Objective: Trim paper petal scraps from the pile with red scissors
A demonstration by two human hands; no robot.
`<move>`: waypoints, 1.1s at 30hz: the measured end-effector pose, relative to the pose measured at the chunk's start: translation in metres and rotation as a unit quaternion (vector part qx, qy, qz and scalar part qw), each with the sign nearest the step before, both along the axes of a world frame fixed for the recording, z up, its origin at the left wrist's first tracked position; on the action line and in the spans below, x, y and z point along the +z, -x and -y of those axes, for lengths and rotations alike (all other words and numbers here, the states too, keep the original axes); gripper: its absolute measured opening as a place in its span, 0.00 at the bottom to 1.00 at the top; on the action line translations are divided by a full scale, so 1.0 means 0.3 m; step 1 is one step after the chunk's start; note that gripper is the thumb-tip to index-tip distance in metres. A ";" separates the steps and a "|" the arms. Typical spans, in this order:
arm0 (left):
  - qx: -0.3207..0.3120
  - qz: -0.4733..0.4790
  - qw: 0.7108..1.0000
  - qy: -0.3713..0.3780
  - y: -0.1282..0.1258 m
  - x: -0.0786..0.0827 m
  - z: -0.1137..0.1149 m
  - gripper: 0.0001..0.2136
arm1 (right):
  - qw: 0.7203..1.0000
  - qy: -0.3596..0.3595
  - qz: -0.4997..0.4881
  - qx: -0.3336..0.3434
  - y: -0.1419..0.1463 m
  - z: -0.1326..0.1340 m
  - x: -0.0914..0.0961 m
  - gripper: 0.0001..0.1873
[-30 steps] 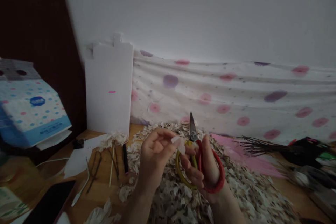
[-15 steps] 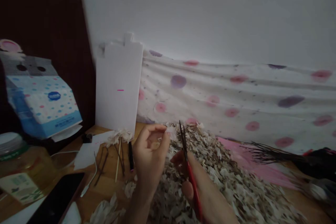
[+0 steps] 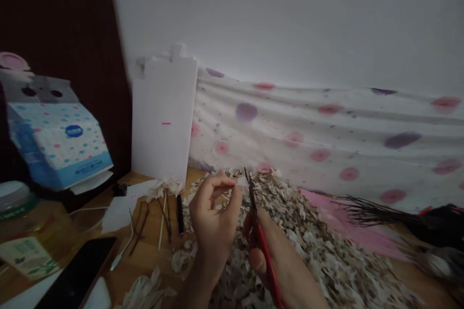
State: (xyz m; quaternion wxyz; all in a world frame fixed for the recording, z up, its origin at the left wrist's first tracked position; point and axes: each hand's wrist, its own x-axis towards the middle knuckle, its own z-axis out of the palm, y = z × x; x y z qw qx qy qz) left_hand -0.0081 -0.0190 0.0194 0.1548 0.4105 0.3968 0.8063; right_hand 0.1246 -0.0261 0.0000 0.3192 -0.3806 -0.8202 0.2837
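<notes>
Between thumb and index finger, my left hand (image 3: 215, 212) pinches a small pale petal-like piece (image 3: 242, 182). My right hand (image 3: 266, 241) grips a pair of red-handled scissors (image 3: 264, 246), whose dark blades point up and away from me. The blades look nearly closed and lie at the right edge of the pale piece; whether they touch it I cannot tell. Under and behind both hands spreads a big heap of whitish-brown petal-like scraps (image 3: 308, 241).
Left on the wooden table are a phone (image 3: 78, 270), a jar (image 3: 32, 227), a white cable, thin dark twigs (image 3: 139, 229), a black marker (image 3: 180, 215) and a pale flower on a stick (image 3: 165, 188). A white board (image 3: 163, 116) stands behind. Dark stems (image 3: 377, 210) lie right.
My left hand has moved slightly right with the pale piece, up to the scissors. The blades have drawn closer together and shifted a little left.
</notes>
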 end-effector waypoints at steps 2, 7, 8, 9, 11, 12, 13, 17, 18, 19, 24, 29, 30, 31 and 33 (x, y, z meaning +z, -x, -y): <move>-0.001 0.003 1.000 0.001 0.000 -0.001 -0.001 0.04 | 1.000 0.014 0.000 0.001 0.003 0.001 0.007 0.42; -0.022 0.021 0.999 0.014 -0.005 0.012 0.004 0.04 | 1.000 0.019 0.013 -0.020 0.007 -0.006 0.009 0.47; -0.028 0.028 0.999 0.016 -0.006 0.017 0.004 0.04 | 1.000 0.014 0.012 -0.022 0.007 -0.008 0.009 0.47; -0.034 0.036 0.999 0.019 -0.007 0.021 0.004 0.05 | 1.000 0.010 0.010 -0.022 0.006 -0.010 0.010 0.46; -0.045 0.048 0.998 0.025 -0.006 0.027 0.000 0.05 | 1.000 0.009 0.007 -0.018 0.004 -0.015 0.014 0.46; -0.050 0.051 0.997 0.028 -0.004 0.028 -0.004 0.05 | 1.000 0.009 0.007 -0.018 0.002 -0.018 0.016 0.45; -0.055 0.053 0.997 0.031 -0.002 0.028 -0.008 0.06 | 1.000 0.008 0.006 -0.020 0.001 -0.021 0.018 0.45; -0.061 0.052 0.996 0.036 0.009 0.018 -0.026 0.06 | 0.999 0.012 0.014 -0.036 -0.003 -0.032 0.019 0.45; -0.059 0.051 0.996 0.035 0.011 0.015 -0.029 0.06 | 0.999 0.015 0.017 -0.039 -0.004 -0.035 0.019 0.45; -0.058 0.051 0.996 0.034 0.013 0.014 -0.031 0.06 | 0.999 0.018 0.021 -0.041 -0.004 -0.036 0.019 0.45; -0.057 0.056 0.996 0.032 0.011 0.015 -0.036 0.07 | 0.997 0.041 0.041 -0.049 -0.004 -0.035 0.026 0.46; -0.077 0.067 0.994 0.033 0.016 0.012 -0.047 0.07 | 0.996 0.042 0.059 -0.059 -0.004 -0.027 0.047 0.45; -0.084 0.073 0.993 0.037 0.019 0.010 -0.051 0.08 | 0.995 0.044 0.062 -0.062 -0.004 -0.026 0.053 0.44; -0.092 0.078 0.992 0.041 0.023 0.007 -0.054 0.08 | 0.995 0.046 0.066 -0.064 -0.003 -0.026 0.058 0.42; -0.107 0.085 0.989 0.050 0.032 0.003 -0.061 0.09 | 0.993 0.047 0.078 -0.071 -0.001 -0.027 0.067 0.37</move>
